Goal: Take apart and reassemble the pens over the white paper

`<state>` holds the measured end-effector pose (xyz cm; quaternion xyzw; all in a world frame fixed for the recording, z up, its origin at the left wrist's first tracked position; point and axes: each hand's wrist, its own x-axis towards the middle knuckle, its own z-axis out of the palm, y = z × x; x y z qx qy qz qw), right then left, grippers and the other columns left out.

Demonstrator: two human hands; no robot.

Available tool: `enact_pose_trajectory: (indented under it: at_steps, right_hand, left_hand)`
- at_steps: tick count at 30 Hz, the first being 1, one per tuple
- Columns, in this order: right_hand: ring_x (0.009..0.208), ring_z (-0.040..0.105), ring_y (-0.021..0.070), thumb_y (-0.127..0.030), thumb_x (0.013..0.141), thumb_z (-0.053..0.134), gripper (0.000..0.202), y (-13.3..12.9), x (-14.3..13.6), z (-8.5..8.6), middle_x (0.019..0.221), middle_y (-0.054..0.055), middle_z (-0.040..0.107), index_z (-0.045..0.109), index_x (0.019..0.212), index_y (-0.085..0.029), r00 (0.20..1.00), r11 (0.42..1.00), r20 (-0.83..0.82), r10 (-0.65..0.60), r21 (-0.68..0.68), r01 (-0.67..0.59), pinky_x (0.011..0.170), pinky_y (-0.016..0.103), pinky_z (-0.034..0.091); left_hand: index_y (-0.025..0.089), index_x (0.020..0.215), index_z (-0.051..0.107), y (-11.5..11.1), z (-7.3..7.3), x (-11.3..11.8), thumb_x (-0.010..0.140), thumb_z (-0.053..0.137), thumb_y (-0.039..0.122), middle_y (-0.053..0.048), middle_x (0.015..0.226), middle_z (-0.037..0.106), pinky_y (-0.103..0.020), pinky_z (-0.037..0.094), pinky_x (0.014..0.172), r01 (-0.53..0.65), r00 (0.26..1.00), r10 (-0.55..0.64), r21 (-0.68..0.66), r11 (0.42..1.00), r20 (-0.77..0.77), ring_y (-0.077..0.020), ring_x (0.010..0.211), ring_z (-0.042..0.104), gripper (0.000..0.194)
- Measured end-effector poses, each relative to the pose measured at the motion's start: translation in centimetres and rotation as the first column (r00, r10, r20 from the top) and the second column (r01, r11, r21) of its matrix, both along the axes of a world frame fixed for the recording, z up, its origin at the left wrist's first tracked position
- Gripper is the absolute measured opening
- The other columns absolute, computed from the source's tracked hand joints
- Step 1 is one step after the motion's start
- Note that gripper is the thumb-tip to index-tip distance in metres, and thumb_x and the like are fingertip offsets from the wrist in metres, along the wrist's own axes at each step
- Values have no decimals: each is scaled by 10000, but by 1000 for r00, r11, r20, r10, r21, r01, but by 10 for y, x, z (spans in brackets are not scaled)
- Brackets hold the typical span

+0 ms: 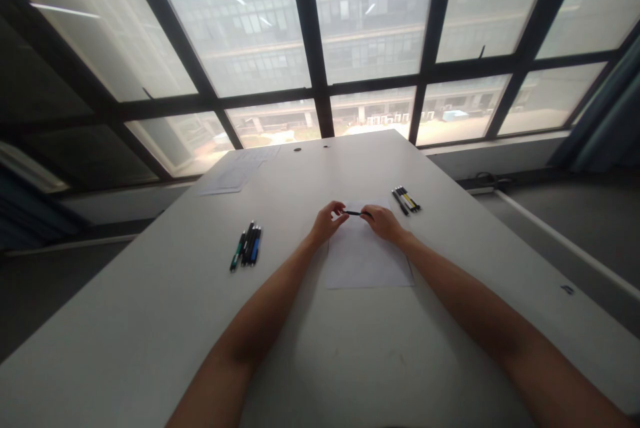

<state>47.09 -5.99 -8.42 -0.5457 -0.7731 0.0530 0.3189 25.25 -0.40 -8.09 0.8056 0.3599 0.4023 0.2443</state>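
A dark pen [354, 213] is held level between my two hands, above the far part of a white paper sheet [370, 258]. My left hand [329, 220] pinches the pen's left end between thumb and fingers. The fingers of my right hand [381, 221] are closed round its right end, which they partly hide. Several pens [247, 246], with green, black and blue parts, lie side by side on the table to the left. Another row of pens [406, 201], some with white or yellow parts, rests just right of my right hand.
The white table [175, 295] reaches to the windows. Printed papers [230, 175] lie at its far left. Two small dark round spots show near the far edge. A small dark object [567, 289] is at the right edge.
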Motion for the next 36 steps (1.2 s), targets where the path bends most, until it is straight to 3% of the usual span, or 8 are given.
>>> enact_pose_trajectory:
  at_steps: [5,9,15,20,24,29,33,36]
  right_hand:
    - [871,627,184,-286,963,555,138,2,0,-2,947,65,710,666,976,-205,1000,1000,-6,10,1,-10,775,256,405]
    - [867,628,184,-283,966,549,140,2,-1,-2,945,62,710,664,971,-204,1000,1000,1,18,9,-18,773,256,410]
    - [871,629,182,-290,968,545,146,1,-1,-2,935,59,711,665,969,-208,1000,1000,10,14,1,-14,782,256,411]
    - [873,630,181,-285,969,538,151,0,-1,1,946,61,713,668,976,-209,1000,1000,11,1,-12,-1,779,252,410]
    - [878,632,182,-290,969,538,155,0,-1,2,951,61,715,669,975,-208,1000,1000,17,-3,-28,4,777,251,409]
    - [876,634,181,-288,967,539,153,0,-1,1,952,58,716,669,980,-209,1000,1000,8,-6,-27,6,774,251,410]
    - [868,634,186,-300,969,535,163,0,-1,0,938,59,715,670,973,-209,1000,1000,-3,12,-17,-12,774,258,414]
    - [868,633,186,-296,968,535,164,1,-1,0,940,60,717,674,972,-210,1000,1000,-5,9,-29,-9,777,261,416]
  left_hand:
    - [174,737,638,4,-2,-1,939,452,502,-4,672,625,-260,396,616,-88,995,86,-31,996,-42,-139,642,552,428]
    - [173,672,637,5,-4,-1,926,451,546,8,589,594,-253,382,586,-95,993,90,-74,993,-71,-132,582,533,488]
    - [174,704,650,6,-5,-1,909,520,467,7,657,647,-255,418,650,-72,995,71,-20,997,-71,-132,640,566,380]
    - [195,849,678,3,-3,-1,863,602,363,-6,816,707,-274,447,705,-52,998,52,2,999,-27,-150,755,621,185]
    - [206,911,668,0,0,-1,846,617,312,-8,838,704,-281,457,719,-20,1000,20,18,1000,-6,-151,773,629,134]
    - [202,968,651,3,-2,-1,848,625,415,-17,868,694,-257,439,668,-35,999,35,-12,999,-19,-153,779,615,246]
    - [183,773,649,6,-4,-1,937,455,493,1,711,636,-258,400,636,-101,992,101,-3,995,-80,-142,680,550,401]
    - [176,691,627,6,-5,-1,934,447,505,18,628,587,-255,378,618,-120,986,119,2,993,-120,-133,628,508,447]
